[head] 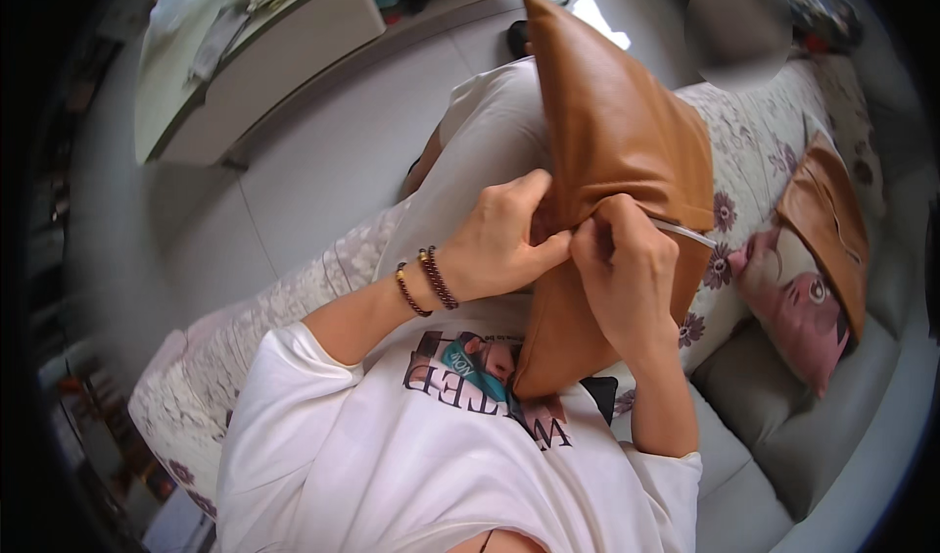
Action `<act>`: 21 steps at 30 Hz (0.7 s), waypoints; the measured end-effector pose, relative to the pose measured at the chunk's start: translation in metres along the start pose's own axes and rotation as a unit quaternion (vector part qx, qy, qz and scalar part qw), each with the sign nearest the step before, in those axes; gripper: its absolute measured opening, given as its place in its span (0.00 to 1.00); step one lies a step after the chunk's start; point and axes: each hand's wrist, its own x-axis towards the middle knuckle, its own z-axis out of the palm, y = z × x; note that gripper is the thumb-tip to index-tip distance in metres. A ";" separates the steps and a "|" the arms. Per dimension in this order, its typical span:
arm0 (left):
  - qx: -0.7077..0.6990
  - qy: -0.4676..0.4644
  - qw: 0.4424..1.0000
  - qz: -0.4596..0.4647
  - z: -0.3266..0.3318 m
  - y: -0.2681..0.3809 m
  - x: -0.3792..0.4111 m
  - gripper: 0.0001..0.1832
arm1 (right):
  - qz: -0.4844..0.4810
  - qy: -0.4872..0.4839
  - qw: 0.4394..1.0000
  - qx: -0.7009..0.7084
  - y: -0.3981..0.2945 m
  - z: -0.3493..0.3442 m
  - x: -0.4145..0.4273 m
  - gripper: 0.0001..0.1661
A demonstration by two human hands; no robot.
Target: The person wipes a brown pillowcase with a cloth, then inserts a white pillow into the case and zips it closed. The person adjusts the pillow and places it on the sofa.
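A tan-brown leather or faux-leather cushion [609, 112] stands on my lap, one pointed corner up and away from me. Across its middle runs a seam or opening, where a pale zipper strip [679, 231] shows at the right end. My left hand [507, 237], with beaded bracelets at the wrist, pinches the cushion's edge at the left of this seam. Right beside it, my right hand [624, 274] grips the folded leather with bent fingers. The fingertips almost meet, and what lies between them is hidden.
On the grey sofa [778, 406] at right lies a pink pig-face cushion [797, 296] partly inside another brown leather cover [830, 222]. Floral fabric [330, 259] covers the seat under me. A white table [286, 75] holding plastic bags stands at upper left, above the tiled floor [294, 200].
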 end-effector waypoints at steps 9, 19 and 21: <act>0.081 0.125 0.988 0.048 0.022 0.005 -0.011 0.09 | -0.026 -0.006 1.000 -0.005 -0.002 -0.006 0.007 0.08; 0.089 0.154 0.978 0.108 0.019 0.011 -0.001 0.13 | 0.034 0.012 0.995 0.096 -0.003 -0.005 0.005 0.07; 0.114 0.157 0.971 0.140 0.018 0.010 -0.001 0.12 | 0.020 0.025 0.996 0.083 -0.006 -0.005 0.008 0.07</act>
